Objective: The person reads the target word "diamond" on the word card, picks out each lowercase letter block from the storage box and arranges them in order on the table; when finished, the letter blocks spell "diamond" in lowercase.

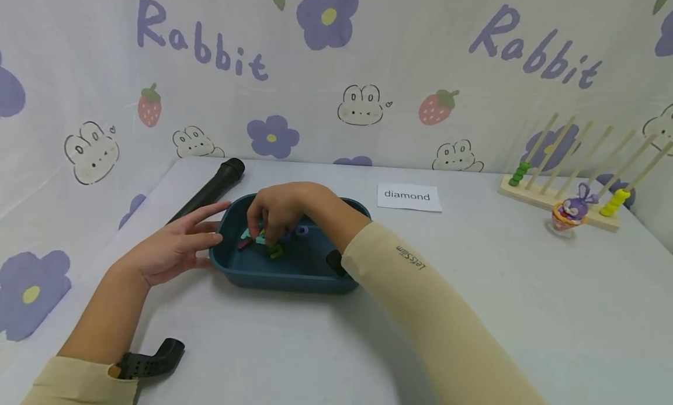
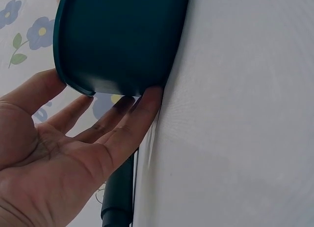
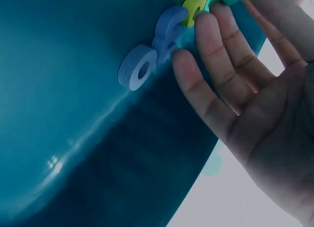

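A dark blue basin (image 1: 294, 281) stands on the white table. My left hand (image 1: 173, 247) rests against its left end; in the left wrist view the fingers, mostly straight, touch its wall and the thumb lies at its rim. My right hand (image 1: 281, 209) reaches down into the basin among small coloured letter shapes. Around its fingertips lie a teal piece (image 1: 245, 234), a reddish-brown piece (image 1: 244, 243) and a green piece (image 1: 276, 252). A blue piece (image 3: 168, 28) and a pale purple ring-shaped piece (image 3: 128, 65) lie beside the fingers. The right thumb's grip is hidden.
Behind the left hand lies a black microphone-like rod (image 1: 212, 186). A white card (image 1: 409, 197) reading "diamond" lies behind the basin. At the far right stand a wooden peg rack (image 1: 536, 196) with green and yellow beads and a small purple rabbit figure (image 1: 573, 209).
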`<state>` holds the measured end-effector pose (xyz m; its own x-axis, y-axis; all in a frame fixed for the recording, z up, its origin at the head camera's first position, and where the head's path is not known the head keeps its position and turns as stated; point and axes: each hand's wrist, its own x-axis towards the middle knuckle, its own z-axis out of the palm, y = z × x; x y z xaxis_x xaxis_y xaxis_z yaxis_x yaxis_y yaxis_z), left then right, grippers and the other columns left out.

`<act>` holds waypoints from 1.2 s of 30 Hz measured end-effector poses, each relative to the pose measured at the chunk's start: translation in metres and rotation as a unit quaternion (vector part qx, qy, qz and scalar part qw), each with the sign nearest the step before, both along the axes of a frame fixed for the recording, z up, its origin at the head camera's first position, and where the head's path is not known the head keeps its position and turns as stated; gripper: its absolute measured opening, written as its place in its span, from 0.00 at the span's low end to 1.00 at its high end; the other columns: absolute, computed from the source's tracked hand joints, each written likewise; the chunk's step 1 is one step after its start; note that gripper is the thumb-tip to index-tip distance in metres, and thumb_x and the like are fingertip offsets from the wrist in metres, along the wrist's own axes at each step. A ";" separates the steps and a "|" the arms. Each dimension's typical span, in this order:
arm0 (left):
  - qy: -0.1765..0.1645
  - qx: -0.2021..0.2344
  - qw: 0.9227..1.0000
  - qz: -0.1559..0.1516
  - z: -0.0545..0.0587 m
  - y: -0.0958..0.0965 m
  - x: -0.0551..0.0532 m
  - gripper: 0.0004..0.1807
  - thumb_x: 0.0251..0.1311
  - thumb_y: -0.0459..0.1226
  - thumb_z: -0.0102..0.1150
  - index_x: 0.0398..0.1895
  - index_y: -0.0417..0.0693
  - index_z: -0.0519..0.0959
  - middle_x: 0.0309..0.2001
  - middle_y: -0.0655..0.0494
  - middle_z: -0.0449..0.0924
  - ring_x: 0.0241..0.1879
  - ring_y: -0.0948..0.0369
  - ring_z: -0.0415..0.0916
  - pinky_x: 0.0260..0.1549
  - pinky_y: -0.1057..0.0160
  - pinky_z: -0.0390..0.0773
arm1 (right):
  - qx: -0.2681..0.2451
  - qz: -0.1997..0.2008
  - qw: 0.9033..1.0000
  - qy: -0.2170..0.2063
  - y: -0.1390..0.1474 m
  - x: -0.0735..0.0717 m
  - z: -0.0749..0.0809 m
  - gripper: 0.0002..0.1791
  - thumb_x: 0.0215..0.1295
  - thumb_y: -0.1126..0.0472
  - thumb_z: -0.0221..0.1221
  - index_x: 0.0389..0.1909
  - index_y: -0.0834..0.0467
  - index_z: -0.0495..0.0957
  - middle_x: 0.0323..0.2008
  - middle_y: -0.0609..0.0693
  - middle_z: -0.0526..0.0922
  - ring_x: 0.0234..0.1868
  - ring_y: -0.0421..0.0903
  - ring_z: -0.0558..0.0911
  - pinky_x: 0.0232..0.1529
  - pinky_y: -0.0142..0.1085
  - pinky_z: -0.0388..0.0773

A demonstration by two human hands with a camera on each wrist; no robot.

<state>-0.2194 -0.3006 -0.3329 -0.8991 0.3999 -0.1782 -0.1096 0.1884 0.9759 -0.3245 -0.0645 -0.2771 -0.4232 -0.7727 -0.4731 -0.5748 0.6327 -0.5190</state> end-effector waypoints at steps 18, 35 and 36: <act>-0.006 -0.001 1.000 0.006 0.002 0.001 0.000 0.38 0.78 0.39 0.52 0.84 0.63 0.48 0.82 0.38 0.46 0.74 0.40 0.58 0.60 0.47 0.81 | -0.016 -0.016 1.000 0.020 0.015 0.003 0.036 0.11 0.68 0.59 0.67 0.49 0.54 0.84 0.48 0.47 0.86 0.49 0.45 0.82 0.55 0.45 0.84; -0.011 0.002 1.000 0.013 -0.001 -0.001 0.000 0.39 0.77 0.39 0.53 0.84 0.63 0.49 0.83 0.38 0.43 0.76 0.38 0.55 0.58 0.52 0.83 | -0.076 -0.054 0.996 0.011 0.056 0.018 0.068 0.12 0.69 0.61 0.63 0.51 0.50 0.86 0.47 0.49 0.88 0.48 0.48 0.86 0.52 0.39 0.85; -0.008 0.001 1.000 0.014 -0.001 0.000 0.000 0.39 0.77 0.39 0.54 0.84 0.63 0.49 0.83 0.38 0.43 0.76 0.39 0.55 0.58 0.51 0.82 | -0.081 -0.057 0.995 0.011 0.059 0.019 0.069 0.13 0.69 0.61 0.62 0.52 0.51 0.86 0.47 0.49 0.87 0.48 0.49 0.85 0.52 0.40 0.85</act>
<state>-0.2195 -0.3009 -0.3339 -0.9071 0.3743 -0.1927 -0.1311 0.1836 0.9742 -0.3055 -0.0051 -0.2076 -0.5204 -0.7846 -0.3370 -0.5164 0.6035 -0.6076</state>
